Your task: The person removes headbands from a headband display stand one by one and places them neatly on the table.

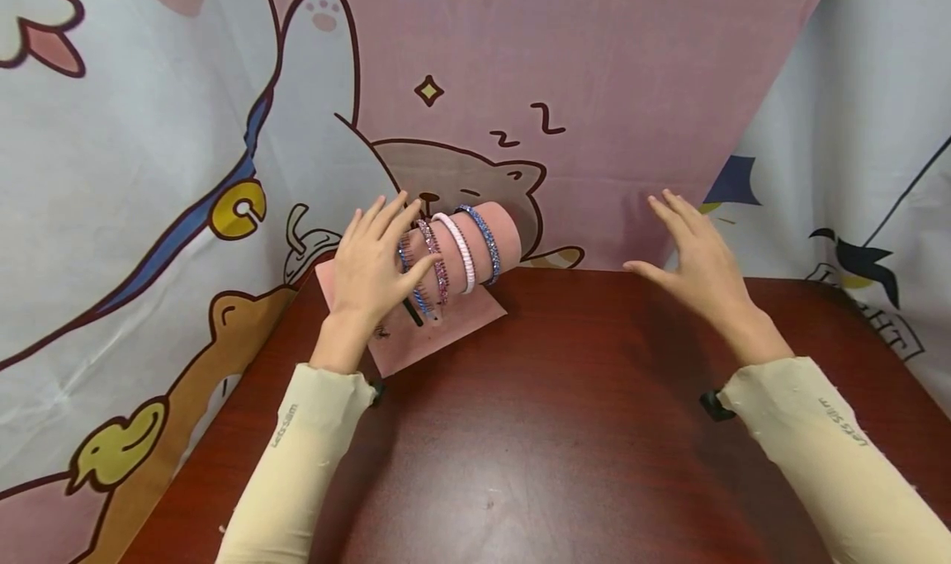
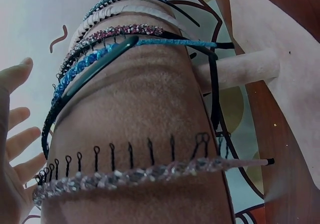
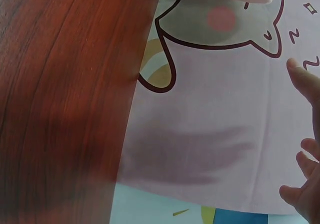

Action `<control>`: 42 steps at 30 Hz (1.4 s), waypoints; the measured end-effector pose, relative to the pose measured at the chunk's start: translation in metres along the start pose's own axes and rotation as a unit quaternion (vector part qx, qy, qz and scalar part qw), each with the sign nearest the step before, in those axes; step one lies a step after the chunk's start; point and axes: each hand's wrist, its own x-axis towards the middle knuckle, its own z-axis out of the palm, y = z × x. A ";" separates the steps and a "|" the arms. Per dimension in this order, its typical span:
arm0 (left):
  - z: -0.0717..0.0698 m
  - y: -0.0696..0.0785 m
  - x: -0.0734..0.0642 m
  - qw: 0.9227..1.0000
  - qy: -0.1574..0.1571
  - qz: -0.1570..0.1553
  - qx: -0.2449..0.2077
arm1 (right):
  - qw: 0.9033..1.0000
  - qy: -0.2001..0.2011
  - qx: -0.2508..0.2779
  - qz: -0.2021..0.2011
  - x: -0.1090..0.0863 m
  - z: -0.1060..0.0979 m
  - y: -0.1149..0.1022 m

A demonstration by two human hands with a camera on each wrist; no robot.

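Note:
A pink padded roll stand (image 1: pixel 505 225) on a flat pink base (image 1: pixel 416 351) carries several headbands. Toward its far end sit a blue glitter headband (image 1: pixel 486 246) and a white ribbed headband (image 1: pixel 464 258), with a pink sequined headband (image 1: pixel 442 277) beside them. In the left wrist view, a blue braided headband (image 2: pixel 82 66), a dark teal headband (image 2: pixel 97 71) and a clear-beaded headband (image 2: pixel 130 176) with black comb teeth also circle the roll. My left hand (image 1: pixel 371 263), fingers spread, overlaps the stand's near end. My right hand (image 1: pixel 698 263) hovers over the table's right side, fingers extended, holding nothing.
The stand is at the back left of a dark red wooden table (image 1: pixel 535 432). A cartoon-printed curtain (image 1: pixel 631 77) rises right behind the table's back edge, and another printed sheet (image 1: pixel 149 176) runs along the left side.

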 end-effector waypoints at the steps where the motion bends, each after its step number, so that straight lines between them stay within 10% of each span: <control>1: 0.000 0.000 0.000 1.000 0.005 0.001 -0.002 | 1.000 0.001 0.002 0.002 0.000 0.000 -0.001; 15: -0.006 -0.008 -0.008 0.998 0.056 0.002 -0.016 | 1.000 0.005 0.005 0.014 -0.001 0.014 -0.014; 42: -0.021 -0.040 -0.042 0.993 0.074 -0.088 -0.023 | 0.999 0.004 0.037 0.006 -0.008 0.039 -0.025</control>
